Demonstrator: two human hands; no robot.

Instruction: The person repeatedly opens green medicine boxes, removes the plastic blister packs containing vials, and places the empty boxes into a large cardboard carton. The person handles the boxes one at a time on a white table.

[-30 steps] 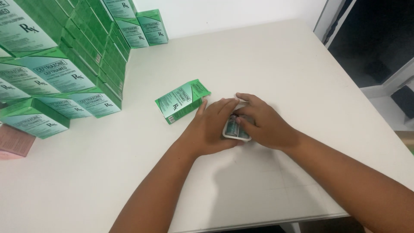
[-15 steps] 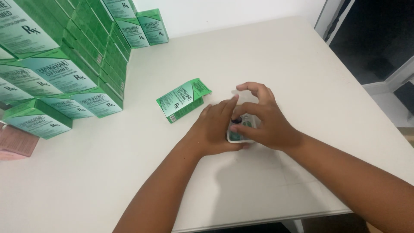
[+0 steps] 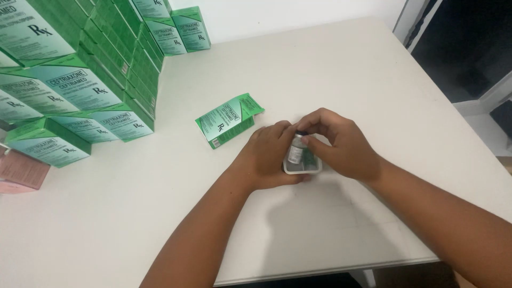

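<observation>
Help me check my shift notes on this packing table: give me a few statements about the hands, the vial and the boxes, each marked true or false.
1. Both hands are on a small vial that sits in a white tray. True: the left hand and the right hand meet over it.
2. The lone green box lies right of the hands. False: it lies to their left, apart from them.
3. Green boxes are stacked at the table's far left. True.
4. The vial is inside the lone green box. False: it is in the tray between the hands.
5. A pink box lies by the stack, at the left edge. True.
</observation>
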